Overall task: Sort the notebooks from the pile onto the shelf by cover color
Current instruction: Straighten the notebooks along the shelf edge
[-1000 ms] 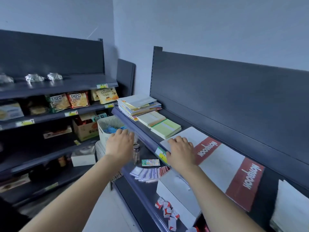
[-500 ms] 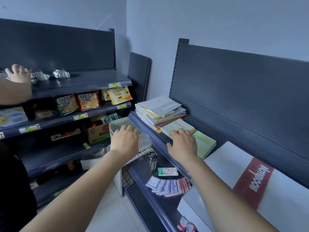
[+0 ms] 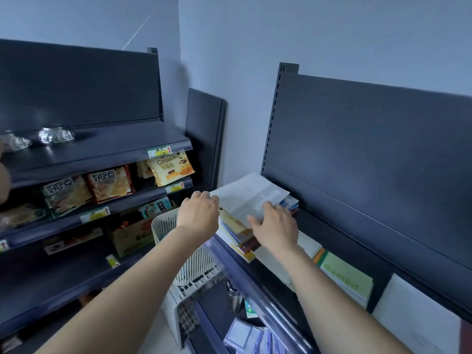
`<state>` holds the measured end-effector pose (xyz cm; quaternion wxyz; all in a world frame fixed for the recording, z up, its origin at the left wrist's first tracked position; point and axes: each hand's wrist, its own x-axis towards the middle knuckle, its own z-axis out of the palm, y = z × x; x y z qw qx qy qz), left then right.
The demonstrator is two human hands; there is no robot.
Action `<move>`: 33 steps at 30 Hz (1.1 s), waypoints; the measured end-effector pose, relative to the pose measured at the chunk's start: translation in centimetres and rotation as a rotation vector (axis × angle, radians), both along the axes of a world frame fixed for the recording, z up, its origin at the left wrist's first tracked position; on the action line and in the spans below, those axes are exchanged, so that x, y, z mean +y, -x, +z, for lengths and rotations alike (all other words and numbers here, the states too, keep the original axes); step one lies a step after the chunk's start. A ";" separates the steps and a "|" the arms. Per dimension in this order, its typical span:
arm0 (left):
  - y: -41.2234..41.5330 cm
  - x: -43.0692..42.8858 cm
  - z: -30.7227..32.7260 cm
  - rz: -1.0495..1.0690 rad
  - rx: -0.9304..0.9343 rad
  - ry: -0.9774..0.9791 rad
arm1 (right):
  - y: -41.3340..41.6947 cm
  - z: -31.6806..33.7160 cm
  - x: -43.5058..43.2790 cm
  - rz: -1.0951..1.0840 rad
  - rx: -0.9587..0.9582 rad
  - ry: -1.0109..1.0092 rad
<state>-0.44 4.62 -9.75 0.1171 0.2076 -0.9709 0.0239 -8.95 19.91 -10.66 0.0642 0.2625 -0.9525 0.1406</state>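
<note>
Multicoloured notebook pile (image 3: 236,235) on dark metal shelf (image 3: 258,287): right hand (image 3: 277,226) lies flat, fingers straight, on the grey top notebook (image 3: 251,196); left hand (image 3: 198,215) at its 9 o'clock edge, grip indiscernible.

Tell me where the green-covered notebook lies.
Head view, lower right: the flat green-covered notebook lies on the dark metal shelf, right of the tall multicoloured notebook pile.
</note>
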 end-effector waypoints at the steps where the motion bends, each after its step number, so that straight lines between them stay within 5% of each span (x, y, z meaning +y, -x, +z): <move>1: 1.1 -0.5 0.0 -0.001 0.000 -0.012 | 0.8 -0.1 -0.5 -0.026 -0.013 0.009; 10: 7.4 -3.7 -0.3 0.015 -0.035 -0.138 | 4.7 -1.4 -2.7 -0.210 -0.125 0.129; 14: 9.1 -4.9 0.5 -0.013 -0.071 -0.432 | 5.4 -1.1 -3.1 -0.294 -0.183 0.220; 18: 10.2 -4.8 0.9 -0.122 0.155 -0.756 | 6.1 -1.4 -3.4 -0.398 -0.248 0.379; 23: 9.7 -4.0 1.8 -0.218 0.325 -1.372 | 6.1 -1.5 -3.7 -0.432 -0.406 0.809; 25: 9.7 -3.9 1.5 -0.229 0.281 -1.263 | 5.9 -0.9 -3.4 -0.442 -0.414 1.006; 30: 9.2 -3.7 -0.4 -0.168 -0.101 -0.335 | 5.3 -0.4 -2.1 -0.531 -0.202 1.102; 33: 9.5 -4.0 -0.7 -0.146 -0.157 -0.266 | 4.8 -0.5 -1.0 -0.588 -0.140 1.096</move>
